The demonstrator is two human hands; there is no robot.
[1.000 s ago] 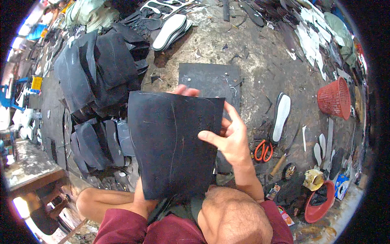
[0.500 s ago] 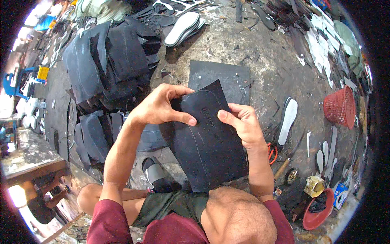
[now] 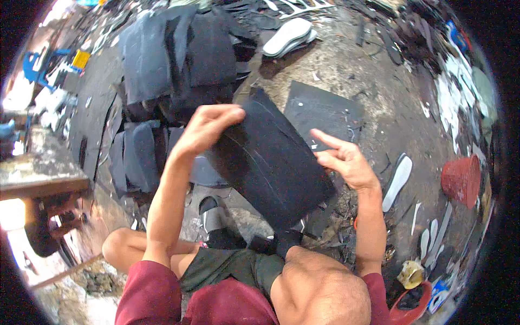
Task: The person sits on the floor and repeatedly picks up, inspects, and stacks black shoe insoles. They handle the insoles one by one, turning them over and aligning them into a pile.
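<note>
- Sheet [image 3: 271,157]: one, black, roughly four-sided, with pale drawn lines along its face; held up at a slant before the lap, above the floor [image 3: 336,65].
- Left hand [image 3: 208,127]: pinching the upper left edge of the sheet, thumb and fingers closed on it.
- Right hand [image 3: 349,165]: fingers spread, just beside the sheet's right edge; contact cannot be told.
- Mat [image 3: 325,111]: flat, dark, on the floor beyond the sheet, with a few small pale scraps on it.
- Large stack [image 3: 211,59]: black pieces, overlapping, on the left beyond the left hand.
- Small stack [image 3: 140,151]: black pieces, curved, nearer the person than the large stack.
- Insoles [image 3: 290,38]: white, piled, right of the large stack.
- Single insole [image 3: 398,181]: pale, on the floor to the right of the right hand.
- Basket [image 3: 461,181]: red, at far right.
- Tub [image 3: 426,303]: red, lower right, dark contents.
- Counter [image 3: 49,168]: worn, wooden edge, at far left.
</note>
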